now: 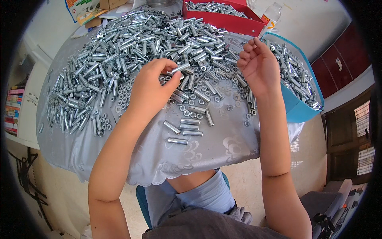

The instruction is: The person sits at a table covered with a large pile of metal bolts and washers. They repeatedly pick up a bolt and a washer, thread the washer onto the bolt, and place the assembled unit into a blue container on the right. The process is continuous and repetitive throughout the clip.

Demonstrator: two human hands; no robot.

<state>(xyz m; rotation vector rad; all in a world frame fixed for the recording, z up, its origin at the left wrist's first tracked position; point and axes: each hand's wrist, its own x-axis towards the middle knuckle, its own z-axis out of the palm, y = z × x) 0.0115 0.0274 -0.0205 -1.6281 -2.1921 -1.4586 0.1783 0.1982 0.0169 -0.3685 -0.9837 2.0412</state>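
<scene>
My left hand is over the front of the pile, pinching a shiny metal sleeve between thumb and fingers. Off to the right, my right hand is raised beside the blue box, palm showing and fingers loosely curled; I see nothing in it. A large heap of metal sleeves and bolts spreads beyond my hands. Loose nuts and washers lie around its front. Nearer to me, several sleeves lie apart from the heap, some side by side, on the grey tablecloth.
A red box of metal parts stands at the back. At the right edge is a blue box filled with assembled bolts. A clear bottle stands between them. Papers and cardboard lie at the back left.
</scene>
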